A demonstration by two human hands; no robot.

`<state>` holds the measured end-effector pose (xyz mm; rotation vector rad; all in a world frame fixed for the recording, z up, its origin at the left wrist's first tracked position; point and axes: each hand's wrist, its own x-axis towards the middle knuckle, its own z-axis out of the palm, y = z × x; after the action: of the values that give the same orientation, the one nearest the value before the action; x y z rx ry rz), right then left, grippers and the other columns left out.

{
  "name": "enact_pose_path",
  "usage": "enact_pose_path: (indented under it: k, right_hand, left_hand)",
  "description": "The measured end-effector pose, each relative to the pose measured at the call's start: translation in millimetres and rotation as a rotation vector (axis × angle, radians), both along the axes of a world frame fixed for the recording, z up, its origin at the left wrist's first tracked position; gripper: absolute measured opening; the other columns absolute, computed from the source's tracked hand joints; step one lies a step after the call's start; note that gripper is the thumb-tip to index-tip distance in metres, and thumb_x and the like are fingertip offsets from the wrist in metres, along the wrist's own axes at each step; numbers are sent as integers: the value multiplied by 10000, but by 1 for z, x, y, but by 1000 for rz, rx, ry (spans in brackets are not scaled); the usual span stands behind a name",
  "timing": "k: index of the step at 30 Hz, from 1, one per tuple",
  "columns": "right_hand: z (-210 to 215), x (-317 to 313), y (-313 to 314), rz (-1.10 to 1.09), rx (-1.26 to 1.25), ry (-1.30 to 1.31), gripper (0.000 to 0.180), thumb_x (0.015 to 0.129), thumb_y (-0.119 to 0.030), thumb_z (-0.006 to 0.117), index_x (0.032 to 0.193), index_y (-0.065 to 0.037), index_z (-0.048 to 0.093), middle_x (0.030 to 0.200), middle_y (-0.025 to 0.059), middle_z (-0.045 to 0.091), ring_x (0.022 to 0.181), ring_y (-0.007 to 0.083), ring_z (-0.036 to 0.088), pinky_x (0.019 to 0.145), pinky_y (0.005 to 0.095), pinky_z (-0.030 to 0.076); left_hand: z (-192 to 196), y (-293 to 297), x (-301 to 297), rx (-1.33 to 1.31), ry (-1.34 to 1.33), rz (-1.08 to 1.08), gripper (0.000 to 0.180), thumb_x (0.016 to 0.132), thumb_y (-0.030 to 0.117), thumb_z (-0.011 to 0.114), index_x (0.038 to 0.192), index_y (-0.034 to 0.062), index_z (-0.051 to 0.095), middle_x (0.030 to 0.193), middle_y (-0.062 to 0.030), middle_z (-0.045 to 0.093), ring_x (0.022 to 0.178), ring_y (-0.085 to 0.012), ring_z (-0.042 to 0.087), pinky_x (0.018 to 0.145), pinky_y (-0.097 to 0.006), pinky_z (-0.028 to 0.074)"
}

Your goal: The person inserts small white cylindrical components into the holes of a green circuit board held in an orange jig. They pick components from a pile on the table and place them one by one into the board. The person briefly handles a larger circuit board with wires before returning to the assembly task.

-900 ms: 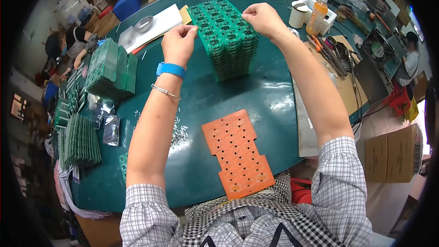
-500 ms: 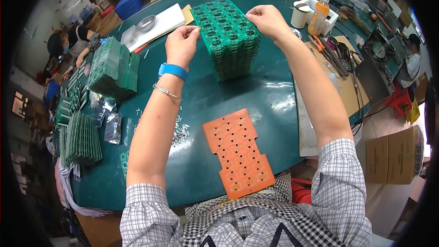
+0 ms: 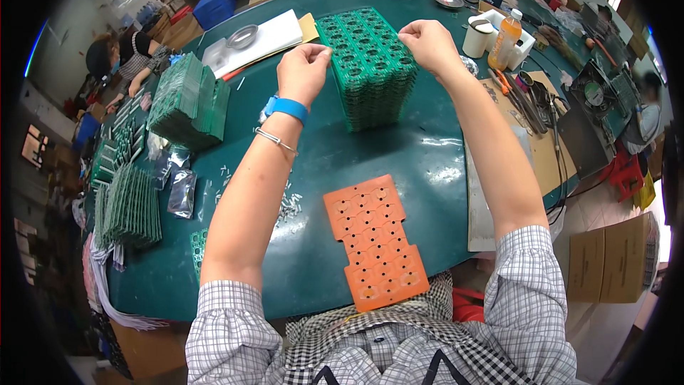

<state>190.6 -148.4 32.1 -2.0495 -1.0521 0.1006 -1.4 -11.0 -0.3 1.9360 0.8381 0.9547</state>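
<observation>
Table (image 3: 427, 192): dark green and glossy, spreading across most of the frame.
Cartons (image 3: 605, 260): brown, side by side at the lower right of the frame, off the table.
Tall stack (image 3: 377, 107): green circuit boards piled up in the upper middle of the frame, layers showing along the front.
Left pile (image 3: 182, 103): more green boards, packed close, left of the frame.
Lower pile (image 3: 128, 207): thin green boards too, lower left, with gaps between them.
Orange plate (image 3: 377, 242): flat in the lower middle of the frame, dotted with dark holes, narrower at its waist, near end against the checked apron (image 3: 328, 328).
Top board (image 3: 365, 46): uppermost on the tall stack, rows of dark round marks across it.
Right hand (image 3: 434, 46): upper middle, thumb and forefinger closed on the top board's right edge.
Left hand (image 3: 303, 75): thumb and forefinger pinched on the opposite edge, the other fingers curled in.
Bottle (image 3: 507, 41): orange drink, upper right, beside a white cup (image 3: 477, 38).
Silver bag (image 3: 182, 194): lower left, right of the lower pile.
Wristband (image 3: 288, 109): blue, on the left wrist.
White bits (image 3: 288, 205): tiny, scattered just right of the left forearm.
</observation>
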Motion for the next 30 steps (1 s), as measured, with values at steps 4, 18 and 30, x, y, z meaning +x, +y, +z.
enact_pose_path:
  k: [4,18,30]
  right_hand:
    - [-2,-2,0,-24,11,51,238,856,-185,647,1001,-5,703,867,108,699,799,183,644,731,327,500]
    - [-18,-36,-102,263,238,-201,170,865,-120,630,986,-5,654,844,103,649,759,195,610,711,297,489]
    - [-78,-142,-202,611,-248,269,193,787,-7,666,978,15,654,805,88,620,725,182,623,604,275,474]
  left_hand:
    - [-4,0,1,-17,16,21,227,857,202,680,997,25,710,829,-82,715,762,-149,673,728,-288,523]
    - [-14,-25,-193,230,123,79,207,857,119,678,1029,5,676,902,-101,697,798,-139,660,733,-258,513]
    - [-98,-101,-436,6,1072,611,879,608,275,876,1342,30,460,1129,-182,630,1046,-357,581,889,-423,480]
